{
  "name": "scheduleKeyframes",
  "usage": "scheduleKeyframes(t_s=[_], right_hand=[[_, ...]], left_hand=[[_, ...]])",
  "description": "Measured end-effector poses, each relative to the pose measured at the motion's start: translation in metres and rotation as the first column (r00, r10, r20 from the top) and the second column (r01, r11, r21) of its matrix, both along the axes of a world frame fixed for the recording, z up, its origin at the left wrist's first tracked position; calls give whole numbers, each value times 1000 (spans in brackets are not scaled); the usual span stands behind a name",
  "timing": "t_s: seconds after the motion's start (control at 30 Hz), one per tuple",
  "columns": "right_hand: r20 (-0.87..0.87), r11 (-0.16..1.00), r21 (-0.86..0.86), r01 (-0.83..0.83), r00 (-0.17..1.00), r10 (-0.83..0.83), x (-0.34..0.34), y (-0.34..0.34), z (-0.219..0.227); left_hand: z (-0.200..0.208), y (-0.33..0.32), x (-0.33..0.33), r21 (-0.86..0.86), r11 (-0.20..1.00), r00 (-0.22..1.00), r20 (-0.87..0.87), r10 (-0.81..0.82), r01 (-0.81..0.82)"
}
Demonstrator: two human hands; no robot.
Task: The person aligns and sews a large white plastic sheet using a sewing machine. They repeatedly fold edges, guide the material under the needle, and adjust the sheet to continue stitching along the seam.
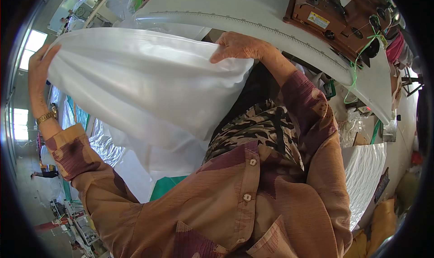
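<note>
A large sheet of white, slightly shiny woven fabric (144, 82) is stretched between my two hands, its lower part hanging in folds toward my lap. At the far left, my left hand (40, 68) grips one end of its upper edge between thumb and fingers. My right hand (237, 47) pinches the other end near the front edge of the sewing table (217, 5). The thumb lies on the near side of the cloth, and the fingertips behind it are hidden. Between the hands the top edge runs nearly taut.
A brown sewing machine (330, 21) stands on the table at the right, with green thread (357, 68) trailing from it. A ruler strip (253, 25) curves along the tabletop. Silvery sheeting (366, 181) lies at my right, green material (165, 187) under the white cloth. Machinery (77, 226) stands farther left.
</note>
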State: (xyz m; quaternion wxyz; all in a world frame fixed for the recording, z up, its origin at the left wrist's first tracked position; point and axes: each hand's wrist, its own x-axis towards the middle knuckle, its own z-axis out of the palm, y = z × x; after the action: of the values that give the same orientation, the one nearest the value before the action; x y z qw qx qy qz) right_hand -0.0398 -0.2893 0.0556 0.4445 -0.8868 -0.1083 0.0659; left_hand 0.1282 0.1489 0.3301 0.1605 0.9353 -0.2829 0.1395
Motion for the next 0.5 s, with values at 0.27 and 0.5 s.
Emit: scheduleKeyframes(t_s=[0.27,0.5], right_hand=[[118,981,-181,74,992,-54,-15,-18,-49],[345,780,-555,290,933,-101,-76,-36,-26]], left_hand=[[32,139,90,-71,924,771,530,355,-376],[27,156,128,-251,767,525,602,601,-591]])
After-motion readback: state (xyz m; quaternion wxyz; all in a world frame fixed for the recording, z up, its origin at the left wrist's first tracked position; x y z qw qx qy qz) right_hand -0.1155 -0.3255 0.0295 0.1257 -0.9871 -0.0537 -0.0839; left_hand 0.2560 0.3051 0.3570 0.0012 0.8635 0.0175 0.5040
